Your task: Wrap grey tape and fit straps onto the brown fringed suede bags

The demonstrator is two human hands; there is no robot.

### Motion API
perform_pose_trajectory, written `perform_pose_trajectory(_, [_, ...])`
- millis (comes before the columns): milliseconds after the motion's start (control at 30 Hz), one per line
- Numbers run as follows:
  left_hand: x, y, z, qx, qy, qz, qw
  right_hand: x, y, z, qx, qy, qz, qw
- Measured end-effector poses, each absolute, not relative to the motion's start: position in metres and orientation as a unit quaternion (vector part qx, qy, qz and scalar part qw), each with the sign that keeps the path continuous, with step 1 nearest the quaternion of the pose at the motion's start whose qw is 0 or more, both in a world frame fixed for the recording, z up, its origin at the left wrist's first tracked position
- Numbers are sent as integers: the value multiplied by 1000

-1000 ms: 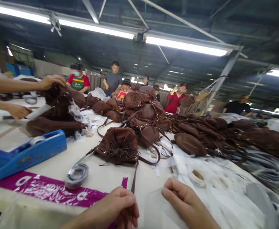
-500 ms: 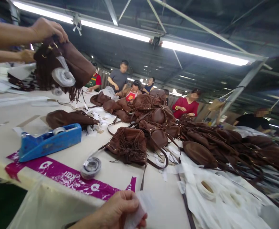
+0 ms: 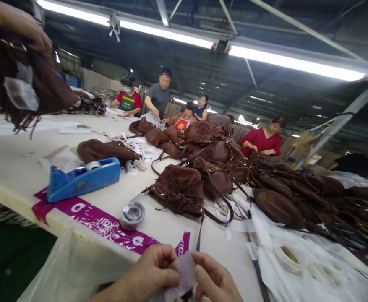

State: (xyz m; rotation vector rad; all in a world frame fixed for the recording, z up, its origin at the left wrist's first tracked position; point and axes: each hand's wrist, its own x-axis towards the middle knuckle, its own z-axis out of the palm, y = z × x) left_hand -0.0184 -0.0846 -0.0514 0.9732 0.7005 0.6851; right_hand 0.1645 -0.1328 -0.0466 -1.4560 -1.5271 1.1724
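Note:
My left hand (image 3: 152, 270) pinches a small translucent white sheet (image 3: 184, 270) between thumb and fingers at the table's front edge. From the other side, my right hand (image 3: 217, 279) grips the sheet's right edge. A dark strap end shows just below it, partly hidden by my fingers. Beyond my hands lies a brown fringed handbag (image 3: 177, 188), its thin strap (image 3: 200, 233) running down towards them. A wrapped coil of strap (image 3: 132, 215) rests left of that bag, on a purple printed plastic strip (image 3: 98, 222).
A blue tape dispenser (image 3: 84, 178) stands at left, near another brown bag (image 3: 106, 152). More brown bags (image 3: 275, 205) are heaped at the right behind white wrapping (image 3: 316, 268). At upper left, another person's hand (image 3: 34, 35) holds a fringed bag (image 3: 48, 84). Several people work behind.
My right hand has come into view and taken the sheet's right side. The co-worker's bag has shifted left in view. The whole view has swung slightly left.

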Motion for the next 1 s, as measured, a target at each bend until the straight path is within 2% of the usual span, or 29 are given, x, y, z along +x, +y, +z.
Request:
perform_pose_trajectory(167, [-25,-84,-54,524,337,302,722,146,-118,-48,-574,-572,434,394])
perform_pose_trajectory(367, [-29,-77,-59,513,361,347,697,155,-118,-58,-593,-564,396,416])
perform_pose_trajectory(600, [-45,-65,-64,465,363,379,713,204,-120,-66,-717,-523,367,278])
perform_pose_trajectory(767, [-42,-69,-64,435,359,376,735,176,-116,-81,-747,-556,269,244])
perform_pose_trajectory(833, [-42,-70,-63,429,358,380,737,167,-115,-82,-733,-545,289,285])
perform_pose_trajectory(1000, [-52,-73,-62,452,313,325,769,160,-118,-61,-643,-387,468,466])
